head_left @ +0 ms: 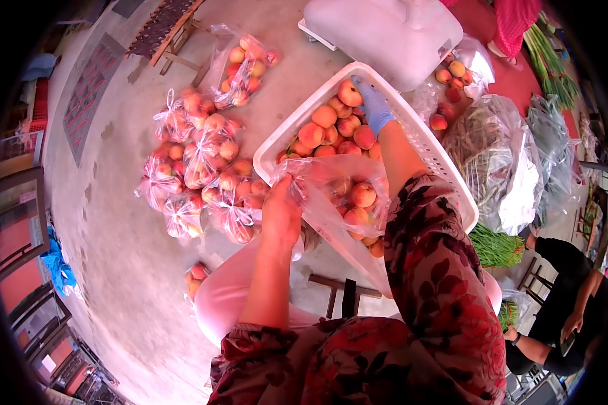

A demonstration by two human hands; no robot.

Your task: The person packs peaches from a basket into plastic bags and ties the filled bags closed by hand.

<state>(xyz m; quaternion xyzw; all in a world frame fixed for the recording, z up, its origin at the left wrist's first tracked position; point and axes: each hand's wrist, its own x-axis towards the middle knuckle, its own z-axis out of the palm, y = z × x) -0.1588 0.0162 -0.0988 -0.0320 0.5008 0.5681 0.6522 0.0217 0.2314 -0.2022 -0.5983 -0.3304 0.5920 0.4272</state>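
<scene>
At crate [427, 138], R fingers [357, 82] half-curled on peach [348, 93], L fingers [285, 185] tight on bag [324, 174].

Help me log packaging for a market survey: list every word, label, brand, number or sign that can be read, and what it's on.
No text can be read in this picture.
Tied bags of fruit, open bag, white crate: no legible print.
Pale patch at far left: too small and blurred to tell whether it bears writing.
</scene>
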